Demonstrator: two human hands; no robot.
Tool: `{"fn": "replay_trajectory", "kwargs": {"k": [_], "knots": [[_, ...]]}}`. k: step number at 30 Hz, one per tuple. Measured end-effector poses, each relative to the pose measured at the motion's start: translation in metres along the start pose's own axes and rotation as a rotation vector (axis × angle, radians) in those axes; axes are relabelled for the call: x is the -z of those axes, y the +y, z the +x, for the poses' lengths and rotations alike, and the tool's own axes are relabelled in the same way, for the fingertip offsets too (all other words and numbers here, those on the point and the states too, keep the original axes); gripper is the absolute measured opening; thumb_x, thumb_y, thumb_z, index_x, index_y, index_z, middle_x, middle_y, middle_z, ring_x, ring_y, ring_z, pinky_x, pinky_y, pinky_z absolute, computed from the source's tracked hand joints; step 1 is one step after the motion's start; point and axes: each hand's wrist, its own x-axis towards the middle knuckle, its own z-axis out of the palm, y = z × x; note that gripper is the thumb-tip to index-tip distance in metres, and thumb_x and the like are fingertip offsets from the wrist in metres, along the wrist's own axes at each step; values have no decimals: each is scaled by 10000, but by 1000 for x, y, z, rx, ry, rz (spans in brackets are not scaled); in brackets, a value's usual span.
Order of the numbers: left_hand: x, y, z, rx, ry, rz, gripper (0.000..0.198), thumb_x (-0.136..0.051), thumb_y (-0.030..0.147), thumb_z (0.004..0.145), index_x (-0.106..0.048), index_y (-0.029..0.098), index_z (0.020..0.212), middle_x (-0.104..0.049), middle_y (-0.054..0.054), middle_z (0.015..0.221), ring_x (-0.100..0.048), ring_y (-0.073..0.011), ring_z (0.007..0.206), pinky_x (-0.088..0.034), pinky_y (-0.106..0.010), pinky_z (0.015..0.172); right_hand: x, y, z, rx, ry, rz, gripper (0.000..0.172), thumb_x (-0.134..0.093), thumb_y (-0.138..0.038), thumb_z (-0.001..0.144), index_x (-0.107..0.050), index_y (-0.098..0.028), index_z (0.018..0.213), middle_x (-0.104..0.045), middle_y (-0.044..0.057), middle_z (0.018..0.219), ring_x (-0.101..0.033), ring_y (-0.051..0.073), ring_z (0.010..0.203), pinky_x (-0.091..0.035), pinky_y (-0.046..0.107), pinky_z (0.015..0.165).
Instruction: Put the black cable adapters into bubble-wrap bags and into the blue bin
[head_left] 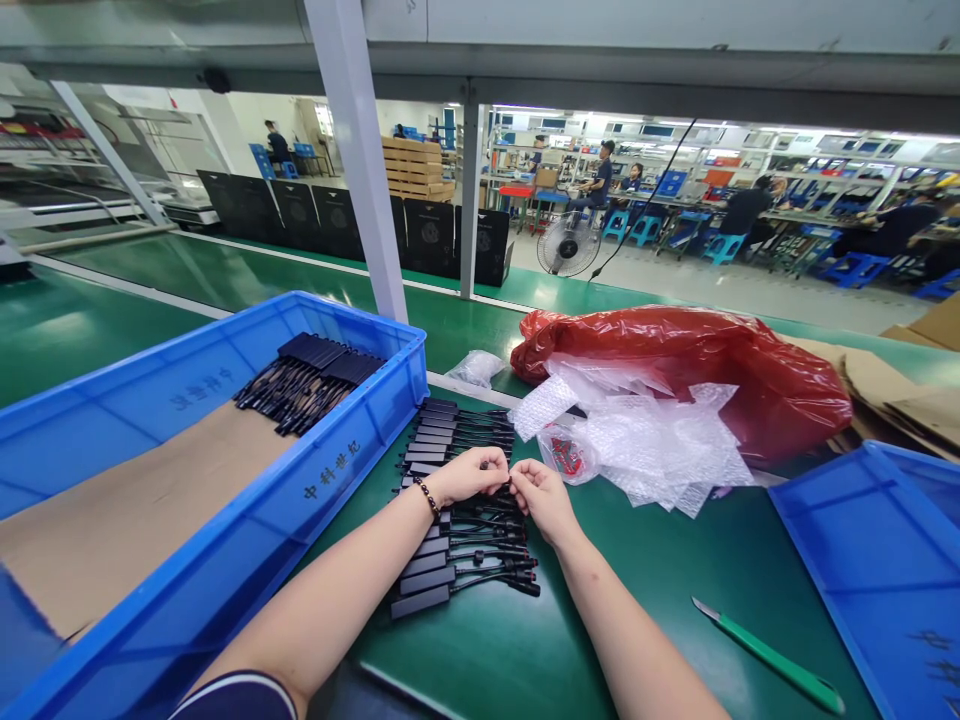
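Note:
A row of black box-shaped modules with short cables [429, 562] lies on the green table between the blue bins. Over the cable ends, my left hand [474, 474] and my right hand [541, 492] meet, both with fingers pinched together. Only a tiny dark bit shows between the fingertips, so what they grip is hidden. My left wrist and hand cover part of the row. The cable ends carry black connectors, some with reddish rings. Right of my hands lies a clear bag with small red parts [567, 454], touching a pile of bubble-wrap pouches [637, 440].
At left, a blue bin [352, 465] holds cardboard and more black cabled modules [315, 375]. A green-handled knife [772, 655] lies at front right, blade outward, near another blue bin [840, 560]. Behind the pouches sits a red plastic bag [750, 350]. A white post [360, 160] rises beyond.

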Motion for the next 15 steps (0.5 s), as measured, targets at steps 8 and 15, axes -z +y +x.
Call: {"fn": "replay_trajectory", "kwargs": {"k": [8,15], "knots": [[-2,-3,4,32,82,14,244,-420,338,776,-519,115,758,-520,-5,586,-484,-87,503,-357,-191,473,12,-2,8,21,218,282,417,-704,-381,541,-591,-104,831,-538,-14,619,-480,55,494,-397,181,461],[1,-3,3,-52,188,89,280,-464,354,777,-568,113,679,-500,4,549,-436,-89,549,-356,-213,560,8,-3,5,14,237,277,400,-738,-335,520,-542,-121,795,-624,43,702,-593,127,611,-473,239,591]]}}
